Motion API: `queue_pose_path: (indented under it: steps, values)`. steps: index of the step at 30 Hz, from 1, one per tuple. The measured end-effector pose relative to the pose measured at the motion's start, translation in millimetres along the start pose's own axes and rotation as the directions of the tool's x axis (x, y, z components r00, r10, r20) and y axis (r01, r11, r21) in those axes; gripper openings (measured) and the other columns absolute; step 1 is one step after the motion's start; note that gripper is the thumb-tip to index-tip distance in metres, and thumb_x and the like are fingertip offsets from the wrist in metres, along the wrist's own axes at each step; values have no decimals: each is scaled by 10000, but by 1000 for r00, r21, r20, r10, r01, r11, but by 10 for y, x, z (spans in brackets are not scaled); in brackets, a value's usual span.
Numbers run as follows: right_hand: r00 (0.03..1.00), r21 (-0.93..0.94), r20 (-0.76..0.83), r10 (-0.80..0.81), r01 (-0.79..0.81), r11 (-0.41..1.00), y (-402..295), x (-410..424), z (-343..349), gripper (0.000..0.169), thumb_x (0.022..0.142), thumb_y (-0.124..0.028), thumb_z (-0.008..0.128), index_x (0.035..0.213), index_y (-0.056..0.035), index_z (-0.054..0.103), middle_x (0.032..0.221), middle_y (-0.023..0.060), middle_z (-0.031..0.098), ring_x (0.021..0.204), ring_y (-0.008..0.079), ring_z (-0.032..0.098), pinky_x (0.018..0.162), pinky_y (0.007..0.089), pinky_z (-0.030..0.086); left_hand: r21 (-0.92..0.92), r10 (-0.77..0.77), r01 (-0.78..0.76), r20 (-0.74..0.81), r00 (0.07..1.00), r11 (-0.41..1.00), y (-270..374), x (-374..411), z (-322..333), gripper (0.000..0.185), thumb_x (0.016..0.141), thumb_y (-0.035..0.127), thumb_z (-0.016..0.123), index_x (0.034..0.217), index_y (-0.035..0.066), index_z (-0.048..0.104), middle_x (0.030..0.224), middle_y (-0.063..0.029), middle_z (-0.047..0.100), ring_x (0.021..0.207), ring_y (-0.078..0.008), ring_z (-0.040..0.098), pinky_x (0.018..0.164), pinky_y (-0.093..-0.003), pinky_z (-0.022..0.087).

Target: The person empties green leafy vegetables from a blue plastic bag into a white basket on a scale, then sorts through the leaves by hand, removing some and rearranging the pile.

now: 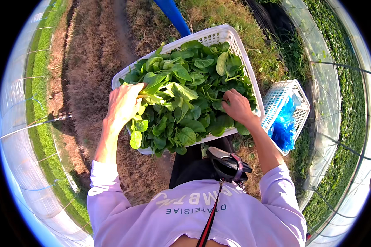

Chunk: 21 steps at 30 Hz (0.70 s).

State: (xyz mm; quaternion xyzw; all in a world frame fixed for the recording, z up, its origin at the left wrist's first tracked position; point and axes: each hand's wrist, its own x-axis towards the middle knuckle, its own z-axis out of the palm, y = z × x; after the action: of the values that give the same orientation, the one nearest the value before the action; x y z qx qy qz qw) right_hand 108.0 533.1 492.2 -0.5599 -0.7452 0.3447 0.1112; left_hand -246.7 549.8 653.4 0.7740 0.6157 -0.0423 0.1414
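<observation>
A white plastic crate (245, 58) heaped with leafy greens (185, 108) is in front of me, tilted in the view. My left hand (125, 100) grips a bunch of cut greens (160, 92) by the pale stems at the left side of the heap. Their leaves fan out to the right over the rest. At the crate's right side, my right hand (238, 106) has its fingers curled in among the leaves, on a stem. Its fingertips are partly hidden by foliage.
A second white crate (278, 92) holding blue plastic bags (283, 126) is on the ground to the right. A blue object (174, 17) reaches the first crate's far edge. Dry grass (89, 77) covers the ground; plastic-covered tunnels (324, 83) flank both sides. A black bag (227, 163) hangs at my waist.
</observation>
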Motion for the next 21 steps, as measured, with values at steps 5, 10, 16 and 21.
queue_pose_path:
  steps: [5,10,16,21]
  values:
    - [985,311,73,153,-169,935,6,-267,-622,231,811,-134,654,956,36,595,843,185,659,810,317,661,731,409,513,-40,103,-102,17,995,994,453,356,-555,156,827,108,622,945,38,697,621,-112,592,525,-241,581,532,-361,431]
    - [980,625,103,169,-196,756,286,-458,-810,380,832,-56,583,1200,34,614,782,-30,413,745,80,507,706,245,450,-152,272,-294,-153,950,944,1052,801,-542,301,915,269,569,724,54,659,463,-49,494,407,-167,482,488,-332,381]
    - [979,750,65,191,-174,637,419,-694,-631,243,857,-75,564,1066,47,575,812,8,542,765,78,508,702,255,447,171,320,-315,-1,947,933,1479,869,635,713,761,17,685,1435,93,463,1455,-265,393,1352,-416,384,1100,-570,325]
    - [979,820,127,162,-195,538,358,-855,-676,111,889,-88,544,937,1,497,819,6,510,788,77,487,701,247,419,-319,427,-426,-71,901,846,1918,383,890,614,765,112,775,1317,-24,541,1431,-198,453,1375,-357,375,1134,-453,346]
